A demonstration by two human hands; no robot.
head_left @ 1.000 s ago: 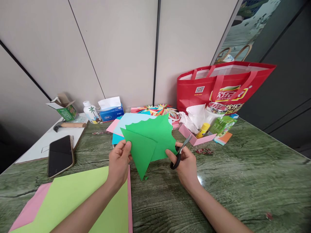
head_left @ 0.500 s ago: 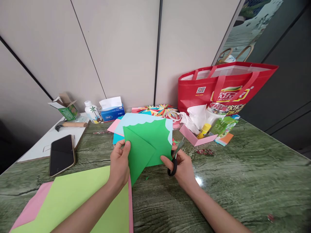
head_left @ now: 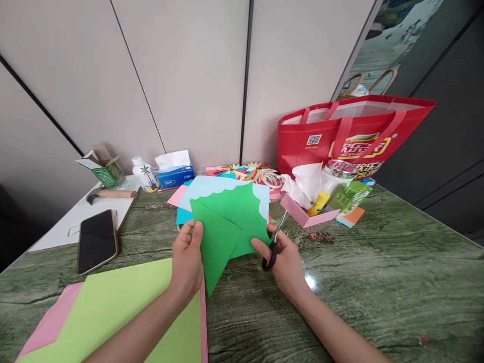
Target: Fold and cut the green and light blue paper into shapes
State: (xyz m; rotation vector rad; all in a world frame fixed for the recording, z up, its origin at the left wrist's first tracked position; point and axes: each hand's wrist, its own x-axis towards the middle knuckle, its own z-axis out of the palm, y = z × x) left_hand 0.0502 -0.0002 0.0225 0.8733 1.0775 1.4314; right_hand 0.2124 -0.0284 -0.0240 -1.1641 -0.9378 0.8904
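Observation:
A folded dark green paper (head_left: 227,222) with a scalloped upper edge is held up above the green marble table (head_left: 378,282). My left hand (head_left: 187,257) pinches its left side. My right hand (head_left: 285,259) pinches its right lower edge while also gripping black-handled scissors (head_left: 274,244), whose blades point up and away. A tiny green scrap (head_left: 229,277) lies on the table under the paper.
Light green and pink sheets (head_left: 113,307) lie near left, a phone (head_left: 97,241) beyond them. Light blue and pink papers (head_left: 212,189), a tissue box (head_left: 174,174), a small bottle (head_left: 143,174), a pink tray (head_left: 308,214), a glue stick (head_left: 317,203) and a red bag (head_left: 351,133) stand farther back.
The green paper has been turned and tilted between both hands, its lower point swinging left toward me. The right hand with the scissors shifted slightly left.

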